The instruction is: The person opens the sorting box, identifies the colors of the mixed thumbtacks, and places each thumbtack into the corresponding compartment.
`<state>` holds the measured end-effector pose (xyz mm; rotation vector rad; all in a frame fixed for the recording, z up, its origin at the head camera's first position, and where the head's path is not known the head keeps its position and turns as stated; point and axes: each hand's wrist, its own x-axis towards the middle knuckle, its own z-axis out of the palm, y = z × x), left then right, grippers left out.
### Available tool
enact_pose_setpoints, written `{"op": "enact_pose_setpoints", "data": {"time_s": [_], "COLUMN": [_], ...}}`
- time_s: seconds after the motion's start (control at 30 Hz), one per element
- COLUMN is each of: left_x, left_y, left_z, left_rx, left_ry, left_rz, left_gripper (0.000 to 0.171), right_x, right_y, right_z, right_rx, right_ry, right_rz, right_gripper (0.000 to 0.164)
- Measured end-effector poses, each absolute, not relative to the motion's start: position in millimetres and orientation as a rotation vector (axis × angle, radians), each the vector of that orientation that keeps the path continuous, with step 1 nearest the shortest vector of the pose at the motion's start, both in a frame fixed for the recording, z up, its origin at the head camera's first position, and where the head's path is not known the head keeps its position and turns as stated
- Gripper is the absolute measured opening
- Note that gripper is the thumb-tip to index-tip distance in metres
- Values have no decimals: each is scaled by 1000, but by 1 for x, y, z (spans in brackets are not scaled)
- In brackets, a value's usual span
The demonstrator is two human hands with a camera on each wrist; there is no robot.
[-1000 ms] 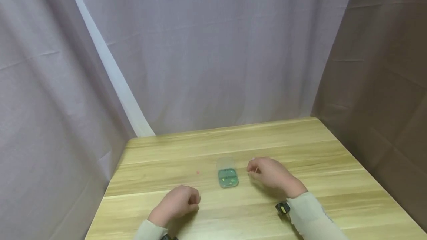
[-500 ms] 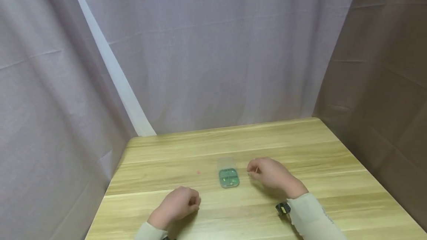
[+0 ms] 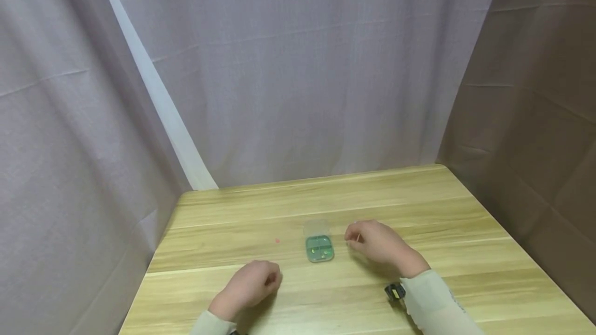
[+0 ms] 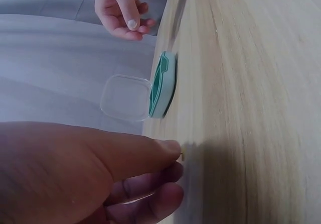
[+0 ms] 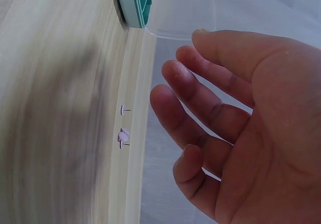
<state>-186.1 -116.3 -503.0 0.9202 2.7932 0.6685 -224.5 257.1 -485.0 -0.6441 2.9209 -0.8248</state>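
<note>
A small green box [image 3: 319, 255] with compartments stands on the table, its clear lid [image 4: 126, 97] swung up on the far side. Small yellow and pale pieces lie inside it in the head view. My left hand [image 3: 251, 282] is low over the table, left of the box and nearer to me. Its thumb and fingers pinch a small thumbtack [image 4: 182, 155], of which only a yellowish bit shows. To the right of the box, my right hand [image 3: 376, 241] hovers with loosely bent fingers and holds nothing. Light purple thumbtacks [image 5: 123, 136] lie on the table beyond it.
A small pink thing [image 3: 277, 241] lies left of the box, too small to make out. The wood-grain table [image 3: 372, 190] meets grey curtains [image 3: 279, 92] at its back and sides.
My left hand has shifted very slightly right, and its thumb has drawn in toward the fingers. My right hand and the box have stayed in place.
</note>
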Motion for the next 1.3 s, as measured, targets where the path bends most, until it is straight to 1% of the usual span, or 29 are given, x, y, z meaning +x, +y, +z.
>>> {"op": "enact_pose_setpoints", "data": {"time_s": [0.3, 0.57, 0.87, 1.07, 1.3], "left_x": [-195, -214, -230, -234, -237], "left_y": [-107, -78, -45, -31, -22], "left_z": [-507, -509, -512, -508, -509], "left_rx": [862, 884, 922, 975, 956], "left_ry": [2820, 2858, 2838, 2861, 2846], "left_rz": [770, 845, 816, 740, 732], "left_gripper": [27, 25, 30, 23, 33], "right_x": [-226, -226, -220, -218, -217], "right_y": [260, 263, 266, 269, 273], "right_z": [-487, -486, -488, -492, -493], "right_rx": [-637, -628, -635, -668, -636], "right_ry": [2916, 2925, 2906, 2899, 2883], "right_rz": [-824, -810, -820, -825, -854], "right_gripper": [4, 4, 4, 4, 4]}}
